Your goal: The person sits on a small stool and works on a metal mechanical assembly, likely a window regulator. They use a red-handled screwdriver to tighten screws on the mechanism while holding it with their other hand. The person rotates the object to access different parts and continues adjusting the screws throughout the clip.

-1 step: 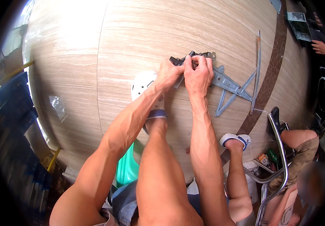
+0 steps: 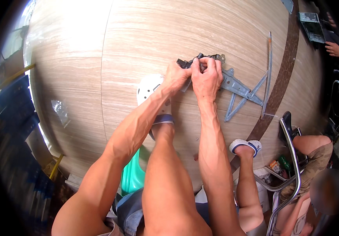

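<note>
Place: workshop-like room | metal linkage (image 2: pixel 234 84) on tiled floor (image 2: pixel 149 35) (pale, glossy) | metal casing (image 2: pixel 312 28) near co-worker's hand (image 2: pixel 334 50)

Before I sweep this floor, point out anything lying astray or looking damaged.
A small reddish-brown scrap lies loose on the floor beside the right forearm, apart from the grey metal linkage, so it looks stray. The long thin bar appears rusty near its far end.

I see bright light at upper left, its glare bleaching the floor (image 2: pixel 138 35); right side dim. Blue stacks (image 2: pixel 14 118) at left smeared, a round blur over one person's head (image 2: pixel 328 191). Edges bow toward a black rim; left hand (image 2: pixel 175 76) and right hand (image 2: pixel 206 82) reasonably sharp.
</note>
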Tool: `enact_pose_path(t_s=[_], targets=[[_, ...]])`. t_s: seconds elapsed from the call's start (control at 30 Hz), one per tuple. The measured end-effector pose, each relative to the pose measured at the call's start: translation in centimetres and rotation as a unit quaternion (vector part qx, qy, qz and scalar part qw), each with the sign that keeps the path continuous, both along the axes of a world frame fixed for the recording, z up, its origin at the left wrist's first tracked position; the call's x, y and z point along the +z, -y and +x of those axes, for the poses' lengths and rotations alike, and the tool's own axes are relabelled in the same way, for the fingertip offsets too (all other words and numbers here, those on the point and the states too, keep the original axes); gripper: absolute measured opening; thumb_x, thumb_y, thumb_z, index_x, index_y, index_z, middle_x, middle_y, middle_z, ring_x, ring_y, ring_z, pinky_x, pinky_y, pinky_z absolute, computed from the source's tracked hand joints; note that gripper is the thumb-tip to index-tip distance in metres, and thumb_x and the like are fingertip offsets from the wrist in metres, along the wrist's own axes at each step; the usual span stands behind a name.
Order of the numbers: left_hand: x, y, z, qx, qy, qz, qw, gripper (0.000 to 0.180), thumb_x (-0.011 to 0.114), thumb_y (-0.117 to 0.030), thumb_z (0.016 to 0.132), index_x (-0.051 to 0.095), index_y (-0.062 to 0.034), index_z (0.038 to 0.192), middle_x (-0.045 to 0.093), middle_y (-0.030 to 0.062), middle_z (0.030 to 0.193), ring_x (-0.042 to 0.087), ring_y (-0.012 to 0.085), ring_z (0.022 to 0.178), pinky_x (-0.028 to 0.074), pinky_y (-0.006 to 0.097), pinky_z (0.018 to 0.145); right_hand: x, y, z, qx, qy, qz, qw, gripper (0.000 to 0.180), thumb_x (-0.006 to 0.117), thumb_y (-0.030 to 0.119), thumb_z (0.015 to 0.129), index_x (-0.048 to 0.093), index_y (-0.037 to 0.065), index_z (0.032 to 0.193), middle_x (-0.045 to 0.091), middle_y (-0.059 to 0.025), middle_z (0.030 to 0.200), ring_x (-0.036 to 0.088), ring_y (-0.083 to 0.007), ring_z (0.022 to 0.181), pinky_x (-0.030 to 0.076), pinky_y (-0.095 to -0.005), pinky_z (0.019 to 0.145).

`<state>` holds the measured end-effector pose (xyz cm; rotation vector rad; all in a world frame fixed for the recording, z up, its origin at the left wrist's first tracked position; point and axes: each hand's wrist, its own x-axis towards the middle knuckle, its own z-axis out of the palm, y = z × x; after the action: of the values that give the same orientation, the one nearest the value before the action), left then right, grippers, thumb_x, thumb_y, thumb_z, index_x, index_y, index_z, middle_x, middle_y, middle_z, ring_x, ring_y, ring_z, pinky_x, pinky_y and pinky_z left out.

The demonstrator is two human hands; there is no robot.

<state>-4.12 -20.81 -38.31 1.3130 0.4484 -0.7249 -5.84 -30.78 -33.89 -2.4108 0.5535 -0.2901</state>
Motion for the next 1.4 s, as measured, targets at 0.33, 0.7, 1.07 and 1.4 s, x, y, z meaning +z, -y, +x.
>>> enact_pose_path(t_s=[0.33, 0.7, 1.07, 1.4], targets=[[1.8, 0.1, 0.5, -0.010, -0.015, 0.016, 1.000, 0.022, 0.082, -0.016, 0.080, 0.068, -0.0001, 0.074, 0.062, 0.0008, 0.070, 0.053, 0.0082, 0.063, 0.044, 0.031, 0.053, 0.0, 0.6, 0.0, -0.004, -0.054, 0.026, 0.998, 0.015, 0.073, 0.018, 0.088, 0.069, 0.005, 0.094, 0.062, -0.0126, 0.092, 0.065, -0.0315, 0.085, 0.053, -0.0427, 0.075], [0.9, 0.0, 0.3, -0.002, -0.009, -0.001, 1.000, 0.024, 0.083, -0.017, 0.079, 0.068, 0.0008, 0.075, 0.063, 0.0010, 0.070, 0.054, 0.0087, 0.063, 0.044, 0.031, 0.053, 0.1, 0.4, 0.2, -0.002, -0.066, 0.020, 0.998, 0.017, 0.071, 0.021, 0.091, 0.070, 0.004, 0.093, 0.063, -0.0130, 0.093, 0.065, -0.0336, 0.086, 0.053, -0.0450, 0.076], [0.3, -0.1, 0.2, -0.012, -0.012, 0.009, 1.000, 0.024, 0.082, -0.018, 0.079, 0.066, -0.0004, 0.072, 0.062, 0.0002, 0.068, 0.053, 0.0079, 0.062, 0.044, 0.031, 0.052, 0.4, 0.0, 0.3, -0.002, -0.053, 0.023, 0.998, 0.016, 0.071, 0.020, 0.089, 0.069, 0.005, 0.091, 0.063, -0.0127, 0.091, 0.065, -0.0328, 0.085, 0.052, -0.0452, 0.076], [0.4, -0.1, 0.1, 0.007, -0.018, -0.016, 1.000, 0.024, 0.082, -0.018, 0.078, 0.067, 0.0009, 0.073, 0.063, 0.0015, 0.069, 0.055, 0.0085, 0.064, 0.045, 0.031, 0.053, 0.9, 0.0, 0.6, -0.010, -0.104, 0.033, 0.994, 0.020, 0.068, 0.023, 0.093, 0.069, 0.003, 0.091, 0.064, -0.0143, 0.093, 0.064, -0.0350, 0.090, 0.051, -0.0464, 0.081]])
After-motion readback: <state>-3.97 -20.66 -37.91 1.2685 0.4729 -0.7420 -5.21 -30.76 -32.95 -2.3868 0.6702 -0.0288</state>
